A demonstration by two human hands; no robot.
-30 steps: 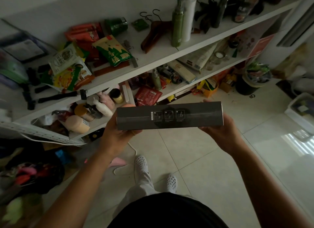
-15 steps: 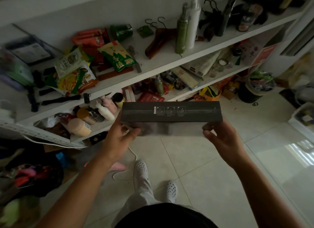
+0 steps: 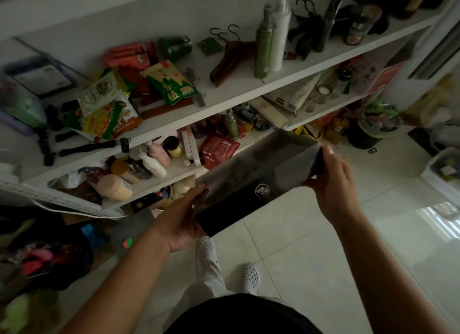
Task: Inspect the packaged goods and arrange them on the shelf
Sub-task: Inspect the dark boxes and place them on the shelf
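A long dark box (image 3: 254,184) with a small round white logo on its face hangs in front of me, tilted with its right end higher and motion-blurred. My left hand (image 3: 185,219) grips its lower left end, thumb on top. My right hand (image 3: 331,177) holds the upper right end, fingers curled round the edge. Behind the box runs a white shelf unit (image 3: 224,99). Its upper board carries snack bags (image 3: 169,82), a green can, wooden hangers and two tall bottles (image 3: 263,42).
The lower shelf board (image 3: 179,174) holds a red pouch (image 3: 216,149), jars, small bottles and a white box. A dark bin (image 3: 368,132) stands on the tiled floor at the right, a white crate (image 3: 443,167) at the far right. Bags and clutter fill the lower left. My white shoes are below.
The box has turned from level, label side up, to tilted with another face showing the round logo. Both hands shifted their hold on its ends, and the view moved closer to the shelves.
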